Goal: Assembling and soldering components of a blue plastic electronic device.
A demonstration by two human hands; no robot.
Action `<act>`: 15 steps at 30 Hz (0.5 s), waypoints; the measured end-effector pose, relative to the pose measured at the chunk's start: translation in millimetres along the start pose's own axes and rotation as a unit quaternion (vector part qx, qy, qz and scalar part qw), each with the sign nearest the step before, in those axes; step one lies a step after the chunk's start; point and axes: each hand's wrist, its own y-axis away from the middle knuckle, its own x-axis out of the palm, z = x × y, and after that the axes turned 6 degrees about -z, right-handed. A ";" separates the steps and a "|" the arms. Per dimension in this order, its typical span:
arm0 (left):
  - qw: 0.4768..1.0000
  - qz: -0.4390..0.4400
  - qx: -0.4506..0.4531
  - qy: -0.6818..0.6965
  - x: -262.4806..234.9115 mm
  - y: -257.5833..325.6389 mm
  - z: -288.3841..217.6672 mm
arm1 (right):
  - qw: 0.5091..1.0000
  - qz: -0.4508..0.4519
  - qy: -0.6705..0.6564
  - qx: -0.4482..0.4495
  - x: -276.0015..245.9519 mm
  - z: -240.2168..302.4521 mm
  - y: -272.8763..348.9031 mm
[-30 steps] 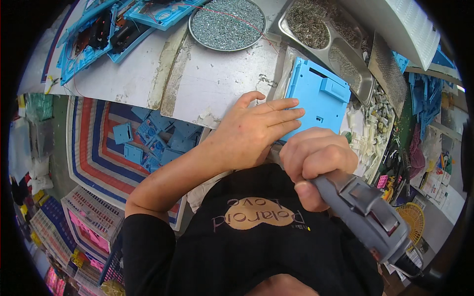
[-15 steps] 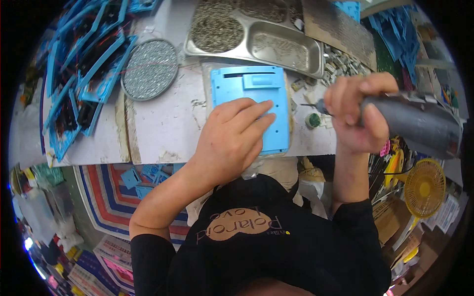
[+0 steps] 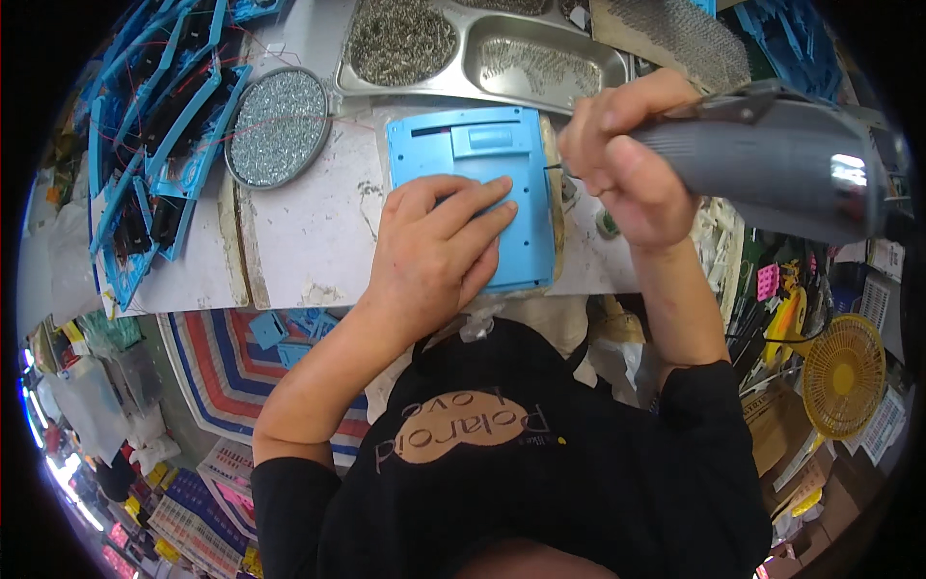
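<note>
A light blue plastic casing (image 3: 482,159) lies flat on the white worktable (image 3: 309,232), back side up. My left hand (image 3: 434,251) presses down on its lower half with fingers spread. My right hand (image 3: 627,154) grips a grey electric screwdriver (image 3: 772,159). The tool's thin bit touches the casing's right edge near the top.
A steel divided tray (image 3: 540,58) of screws stands behind the casing. A round dish (image 3: 280,125) of small screws sits to the left, and blue frames (image 3: 154,145) are stacked at far left. A yellow fan (image 3: 844,376) stands at lower right.
The view has shifted so the casing sits centred. My right hand has brought the screwdriver up from my lap to the casing's right edge. My left hand stays on the casing.
</note>
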 end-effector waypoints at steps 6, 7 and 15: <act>1.000 -0.020 0.011 0.022 6.5 -1.0 8.8 | 0.995 -0.043 -0.061 0.064 25.8 27.0 43.6; 0.999 -0.020 0.016 0.044 7.6 -1.2 12.1 | 0.995 -0.054 -0.047 0.074 28.3 25.8 46.4; 0.988 -0.052 0.051 -0.133 -11.4 -47.6 48.7 | 0.994 0.020 -0.089 -0.058 30.8 64.3 -7.0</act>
